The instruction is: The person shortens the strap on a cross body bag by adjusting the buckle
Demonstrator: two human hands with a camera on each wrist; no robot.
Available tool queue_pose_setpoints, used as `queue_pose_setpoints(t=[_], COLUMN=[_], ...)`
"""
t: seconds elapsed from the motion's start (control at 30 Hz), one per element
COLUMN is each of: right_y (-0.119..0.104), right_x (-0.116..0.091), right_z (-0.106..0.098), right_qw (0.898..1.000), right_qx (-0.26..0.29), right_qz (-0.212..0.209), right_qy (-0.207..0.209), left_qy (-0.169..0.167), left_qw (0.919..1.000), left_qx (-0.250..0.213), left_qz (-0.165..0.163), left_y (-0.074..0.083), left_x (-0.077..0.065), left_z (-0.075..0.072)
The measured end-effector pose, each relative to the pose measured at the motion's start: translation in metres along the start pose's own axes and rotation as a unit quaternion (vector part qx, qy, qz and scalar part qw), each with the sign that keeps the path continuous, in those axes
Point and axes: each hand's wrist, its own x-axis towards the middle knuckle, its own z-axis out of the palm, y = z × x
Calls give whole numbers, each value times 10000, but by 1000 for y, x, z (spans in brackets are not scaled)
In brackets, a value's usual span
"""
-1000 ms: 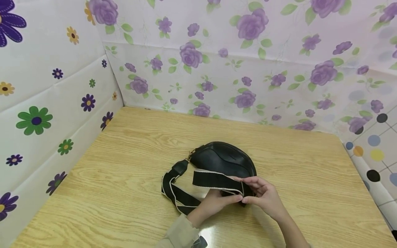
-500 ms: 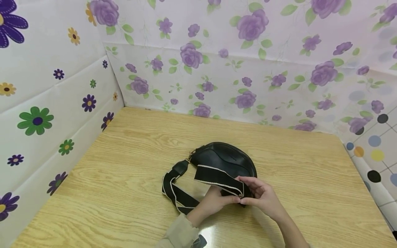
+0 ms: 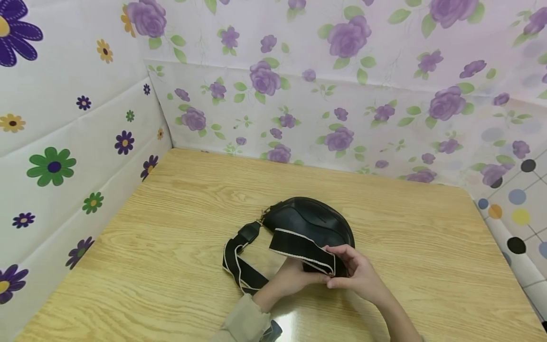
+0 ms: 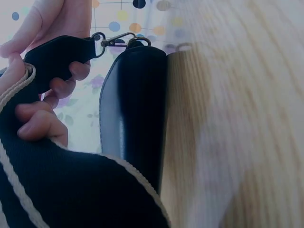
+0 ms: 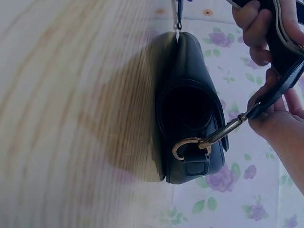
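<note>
A black half-moon bag [image 3: 307, 218] rests on the wooden table, with its wide black strap [image 3: 295, 244] edged in cream. My left hand [image 3: 292, 278] grips the strap in front of the bag, fingers curled round the webbing in the left wrist view. Thumb to thumb with it, my right hand [image 3: 356, 273] pinches the strap near its leather end tab [image 4: 61, 57]. A metal snap hook [image 5: 225, 133] joins that tab to the ring [image 5: 183, 147] on the bag's side. A loop of strap stands up over the left hand, partly hiding the bag's front.
The strap's other end [image 3: 248, 232] is clipped to the bag's left side and curves over the table [image 3: 171, 247]. Flowered sheets [image 3: 299, 95] rise behind and at the left. A small grey-blue thing [image 3: 272, 331] shows beside the left cuff.
Both thumbs have shifted slightly left along the strap. The strap's standing loop has swung a little and its free edge tilts down more to the right. The bag stays put.
</note>
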Motion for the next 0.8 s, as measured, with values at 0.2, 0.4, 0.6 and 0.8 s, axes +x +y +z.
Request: queue_pose_setpoints(t=[0.2,0.4,0.6,0.8], right_y=[1,2,0,1], right_x=[1,1,2,3], right_z=[-1,-1,0,0], right_qw=[9997,9995,9977,9938], right_qx=[-36,-286,-675,-1106], right_qz=[-174,28,97,41], right_qy=[-165,-119,2,-66], left_qy=[17,-279,-666,-742], left_qw=[9999,9996,9968,9970], left_qx=[86,-29,-437,-228], left_qz=[66,72,112,63], left_y=[2,1,0,-7], left_x=[0,0,0,0], left_z=[-1,-6,-13,-14])
